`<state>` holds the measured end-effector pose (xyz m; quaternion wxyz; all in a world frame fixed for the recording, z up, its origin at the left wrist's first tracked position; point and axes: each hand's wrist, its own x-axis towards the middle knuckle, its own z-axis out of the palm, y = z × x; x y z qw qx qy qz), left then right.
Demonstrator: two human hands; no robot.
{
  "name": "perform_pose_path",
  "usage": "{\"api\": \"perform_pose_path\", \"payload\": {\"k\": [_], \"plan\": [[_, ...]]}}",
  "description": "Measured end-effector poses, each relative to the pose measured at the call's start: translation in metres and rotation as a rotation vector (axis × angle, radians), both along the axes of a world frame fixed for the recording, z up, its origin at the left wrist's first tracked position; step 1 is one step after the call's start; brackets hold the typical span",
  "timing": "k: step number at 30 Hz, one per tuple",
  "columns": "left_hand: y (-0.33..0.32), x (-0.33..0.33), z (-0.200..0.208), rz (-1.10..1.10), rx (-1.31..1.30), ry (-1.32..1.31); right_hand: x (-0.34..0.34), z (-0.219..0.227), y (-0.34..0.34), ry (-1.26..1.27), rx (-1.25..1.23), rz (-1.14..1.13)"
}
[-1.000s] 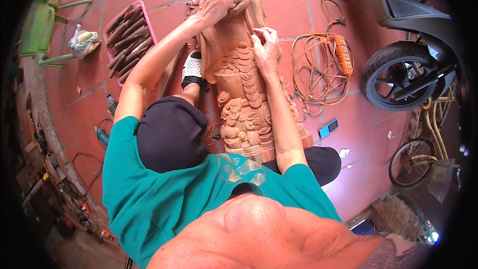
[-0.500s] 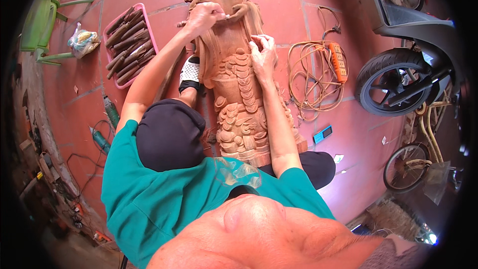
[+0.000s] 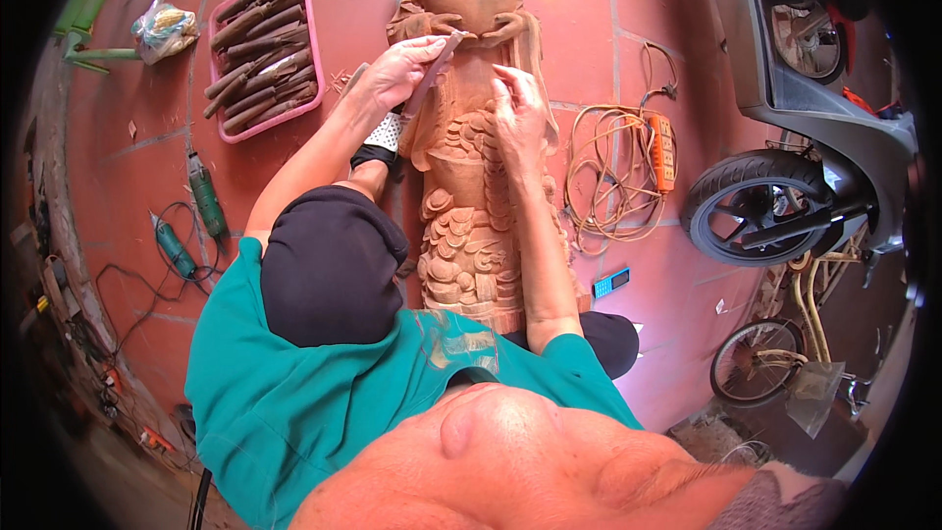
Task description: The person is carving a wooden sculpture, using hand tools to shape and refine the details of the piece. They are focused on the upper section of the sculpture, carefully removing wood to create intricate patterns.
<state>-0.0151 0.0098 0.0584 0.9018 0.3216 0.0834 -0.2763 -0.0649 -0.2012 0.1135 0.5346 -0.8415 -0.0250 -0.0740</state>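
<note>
A carved wooden statue [image 3: 468,90] of a bearded figure in a robe lies on its back before me, its head away from me. My left hand [image 3: 397,76] is closed in a pinch on a narrow brown strip that looks like sandpaper [image 3: 432,77]. The strip hangs across the statue's left side, just below its carved hands. On the right edge of the statue's robe rests my right hand [image 3: 518,113]. Its fingers are loosely bent and apart, with nothing seen in them.
A pink basket [image 3: 316,59] of chisels [image 3: 263,49] stands left, near a knotted plastic bag [image 3: 165,29]. Two green power tools [image 3: 206,196] with cords lie lower left. At right are an orange power strip [image 3: 662,154], its coiled cord, a blue phone [image 3: 611,283] and a motorbike [image 3: 760,206].
My left hand has come down and turned, from a fist near the statue's carved hands to a pinch showing the strip. The view has shifted; my right hand stays on the robe.
</note>
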Motion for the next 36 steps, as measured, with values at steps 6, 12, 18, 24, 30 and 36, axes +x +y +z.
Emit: {"api": "perform_pose_path", "payload": {"k": [6, 12, 18, 24, 30, 36], "plan": [[-0.023, -0.021, 0.008, 0.086, 0.069, -0.081, 0.005, -0.020, 0.048, 0.384, 0.758, 0.010], [-0.026, -0.022, 0.005, 0.185, 0.592, -0.354, 0.012, -0.015, 0.042, 0.364, 0.868, -0.201], [-0.019, -0.012, -0.004, 0.417, 1.417, -0.872, 0.060, 0.029, 0.005, 0.168, 0.632, -0.048], [-0.029, -0.014, -0.016, 0.455, 1.640, -1.053, 0.091, 0.003, 0.003, -0.057, -0.141, 0.021], [-0.027, -0.014, -0.017, 0.440, 1.629, -1.069, 0.120, -0.024, 0.018, -0.342, -0.588, 0.109], [-0.021, -0.014, -0.016, 0.457, 1.638, -1.078, 0.116, -0.036, 0.040, -0.338, -0.528, -0.018]]}}
